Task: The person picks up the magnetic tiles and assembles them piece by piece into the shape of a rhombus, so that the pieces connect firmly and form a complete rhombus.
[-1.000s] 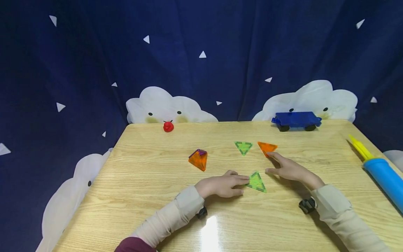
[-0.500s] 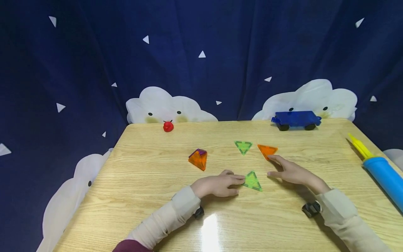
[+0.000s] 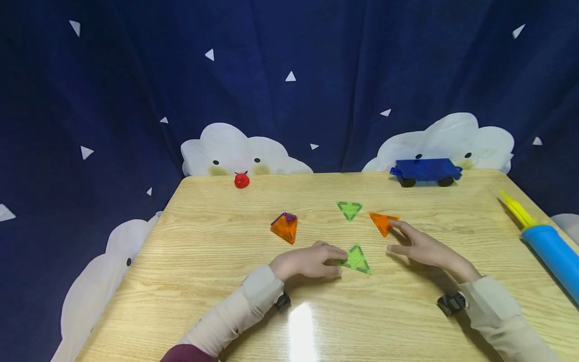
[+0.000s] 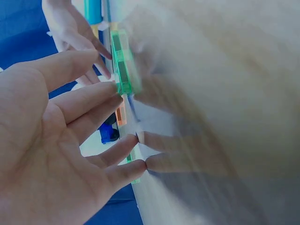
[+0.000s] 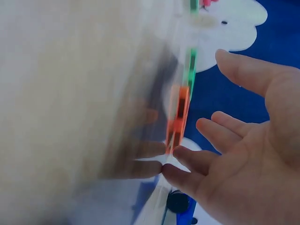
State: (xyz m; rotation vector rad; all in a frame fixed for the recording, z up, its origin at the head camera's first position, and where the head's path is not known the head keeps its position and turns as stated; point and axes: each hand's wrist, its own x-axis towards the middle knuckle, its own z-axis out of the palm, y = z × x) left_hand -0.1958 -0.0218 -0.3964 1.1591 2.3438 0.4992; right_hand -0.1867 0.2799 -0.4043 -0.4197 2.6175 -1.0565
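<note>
My left hand [image 3: 309, 260] reaches over the table with extended fingers, their tips on the left corner of a green translucent triangular magnetic tile [image 3: 356, 260]. In the left wrist view that green tile [image 4: 122, 63] appears edge-on at the index and middle fingertips. My right hand [image 3: 420, 245] is spread, thumb apart, with fingertips at the right side of an orange triangular tile [image 3: 382, 223]. The right wrist view has the orange tile [image 5: 178, 117] edge-on beyond the fingertips. Behind, between both hands, lies another green triangular tile [image 3: 350, 210].
An orange and purple pyramid of tiles [image 3: 285, 229] stands left of centre on the wooden table [image 3: 203, 281]. A small red toy [image 3: 242, 180] and a blue wheeled toy wagon [image 3: 426, 171] sit along the back edge. At right lies a blue and yellow pump [image 3: 549, 251].
My left hand has slid the near green tile a little to the left. The orange tile has shifted toward the front under my right fingertips, with the right hand moving slightly nearer and right.
</note>
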